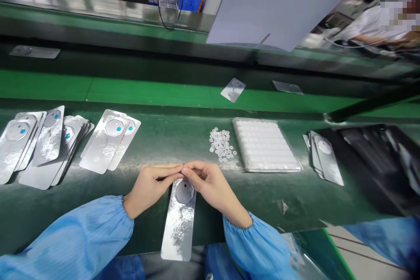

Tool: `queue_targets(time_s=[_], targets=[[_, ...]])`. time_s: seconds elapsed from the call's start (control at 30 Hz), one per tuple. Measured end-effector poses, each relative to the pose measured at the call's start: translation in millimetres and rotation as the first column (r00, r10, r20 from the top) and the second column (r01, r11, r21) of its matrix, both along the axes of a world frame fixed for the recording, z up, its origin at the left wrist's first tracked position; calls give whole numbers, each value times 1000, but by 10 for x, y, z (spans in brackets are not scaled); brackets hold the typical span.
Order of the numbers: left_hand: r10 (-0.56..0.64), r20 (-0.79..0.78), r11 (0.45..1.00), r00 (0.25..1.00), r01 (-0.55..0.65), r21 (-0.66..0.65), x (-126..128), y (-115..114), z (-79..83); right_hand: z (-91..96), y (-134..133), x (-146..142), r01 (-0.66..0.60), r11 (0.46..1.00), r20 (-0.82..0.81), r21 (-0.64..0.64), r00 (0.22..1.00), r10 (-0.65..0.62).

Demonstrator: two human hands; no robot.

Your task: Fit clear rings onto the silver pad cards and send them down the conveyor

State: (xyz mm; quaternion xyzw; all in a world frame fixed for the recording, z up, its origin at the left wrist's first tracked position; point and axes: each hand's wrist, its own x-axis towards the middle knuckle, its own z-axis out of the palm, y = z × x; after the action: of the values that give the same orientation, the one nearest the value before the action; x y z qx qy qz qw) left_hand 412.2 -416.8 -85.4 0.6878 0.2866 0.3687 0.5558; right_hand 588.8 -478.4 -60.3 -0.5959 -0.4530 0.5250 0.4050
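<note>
Silver and mottled, a long silver plate (pixel 179 223) lies at the lower middle of the frame on the dark green counter (pixel 262 197), its near end hanging over the counter's front edge. Its far end carries a round grey disc, and both hands close on that end. The left hand (pixel 149 188) comes in from the lower left, its fingers (pixel 170 169) stretched flat and drawn close together along the plate's top edge. The right hand (pixel 213 188) comes in from the lower right, its fingers (pixel 197 170) curled narrow over the same edge, so the fingertips of both hands meet just above the disc. Whether something small sits between them cannot be told. The rest of the plate runs down from the fingers toward the bottom of the frame, between the two blue sleeves.

Right of the hands and slightly higher lies a loose scatter of white rounds (pixel 222 143), and just beside it a clear tray (pixel 265 145) filled with more. At the left of the frame fan two stacks of plates (pixel 39 144), with a smaller stack (pixel 110 144) nearer the middle. A short pile (pixel 323 157) leans by a black tray (pixel 377 162) on the right. A single plate (pixel 232 89) lies on the bright green belt above.
</note>
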Motion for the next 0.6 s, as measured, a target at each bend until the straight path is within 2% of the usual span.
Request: queue_targets(time_s=[0.13,0.27,0.37,0.47,0.6], targets=[[1,0,998,1000,-1,59,-29,74,34,-48,-30,-16,-1,998,-201,-57,979,-11],[42,-43,999,998,-41,25,-36,123,84,-71,-79,-50,109,993,-209,-35,971,-114],[102,19,986,995,-99,-134,-17,130,116,-61,-99,-120,198,980,-144,16,970,-194],[96,70,939,993,-67,-337,1,99,128,-37,-94,-198,241,967,-125,83,965,-230],[39,87,922,995,-2,-388,-14,47,119,14,-76,-214,260,958,-148,118,959,-242]])
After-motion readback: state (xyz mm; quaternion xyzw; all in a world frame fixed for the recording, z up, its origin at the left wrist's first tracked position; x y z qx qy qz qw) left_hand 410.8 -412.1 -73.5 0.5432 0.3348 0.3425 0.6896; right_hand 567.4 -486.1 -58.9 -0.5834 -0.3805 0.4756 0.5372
